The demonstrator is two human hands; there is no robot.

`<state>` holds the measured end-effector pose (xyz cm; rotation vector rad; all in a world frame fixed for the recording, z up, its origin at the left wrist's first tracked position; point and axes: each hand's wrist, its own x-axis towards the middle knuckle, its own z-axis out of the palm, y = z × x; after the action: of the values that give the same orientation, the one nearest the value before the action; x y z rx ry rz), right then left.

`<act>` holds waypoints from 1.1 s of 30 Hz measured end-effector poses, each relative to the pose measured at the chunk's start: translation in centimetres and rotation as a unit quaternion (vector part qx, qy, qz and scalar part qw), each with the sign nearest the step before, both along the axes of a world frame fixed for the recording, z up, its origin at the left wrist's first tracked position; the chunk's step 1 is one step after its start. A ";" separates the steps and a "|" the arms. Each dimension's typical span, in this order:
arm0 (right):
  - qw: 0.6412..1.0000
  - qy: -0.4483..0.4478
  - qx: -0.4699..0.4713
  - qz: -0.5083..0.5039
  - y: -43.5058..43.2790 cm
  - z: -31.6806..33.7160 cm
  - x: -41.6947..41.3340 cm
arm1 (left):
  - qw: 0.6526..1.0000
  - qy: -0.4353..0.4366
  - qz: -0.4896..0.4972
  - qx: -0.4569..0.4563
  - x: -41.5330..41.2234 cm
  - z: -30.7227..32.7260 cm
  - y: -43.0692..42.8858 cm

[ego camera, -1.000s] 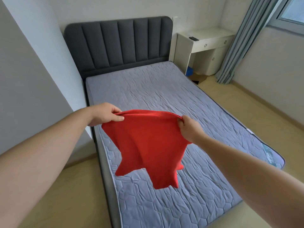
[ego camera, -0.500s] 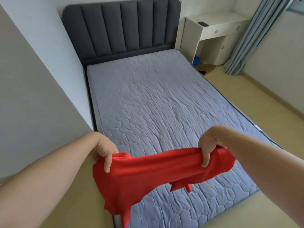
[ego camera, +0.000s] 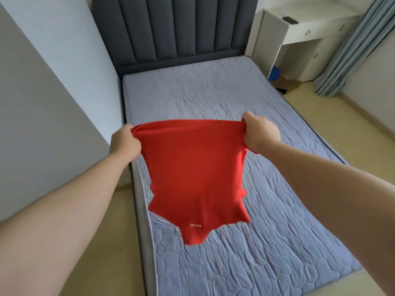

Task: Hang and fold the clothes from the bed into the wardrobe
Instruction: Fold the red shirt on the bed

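Observation:
A red shirt (ego camera: 195, 176) hangs spread in the air over the near left part of the bed (ego camera: 213, 99). My left hand (ego camera: 125, 143) grips its upper left corner and my right hand (ego camera: 259, 131) grips its upper right corner, stretching the top edge between them. The lower part of the shirt dangles just above the grey quilted mattress, with a small white print near its bottom. No other clothes lie on the mattress. The wardrobe is not in view.
A dark grey padded headboard (ego camera: 171, 28) stands at the far end of the bed. A white wall panel (ego camera: 42, 103) runs along the left. A white bedside desk (ego camera: 299, 35) and a grey-blue curtain (ego camera: 346, 50) stand at the right, with tan floor (ego camera: 352, 129) beside the bed.
Both hands have lifted the shirt from low over the foot of the bed up to arm's length, and it now hangs flat and spread instead of bunched.

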<state>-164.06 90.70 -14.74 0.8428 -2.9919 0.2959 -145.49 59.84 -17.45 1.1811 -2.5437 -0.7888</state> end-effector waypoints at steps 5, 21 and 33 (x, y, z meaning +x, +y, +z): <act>0.993 0.095 -0.071 0.024 0.1 0.3 -0.8 | 0.986 0.133 -0.023 -0.098 0.0 1.0 -0.1; 0.939 -0.082 0.270 0.197 5.2 -36.4 1.2 | 0.942 -0.169 -0.278 -0.081 8.4 -38.3 5.2; 0.924 -0.172 0.274 0.202 11.8 -58.3 11.8 | 0.810 -0.451 -0.350 -0.132 16.1 -57.1 12.6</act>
<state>-152.31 102.51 -73.02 1.6166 -3.2330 -0.4757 -129.40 72.42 -74.59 0.5254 -3.7957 0.1578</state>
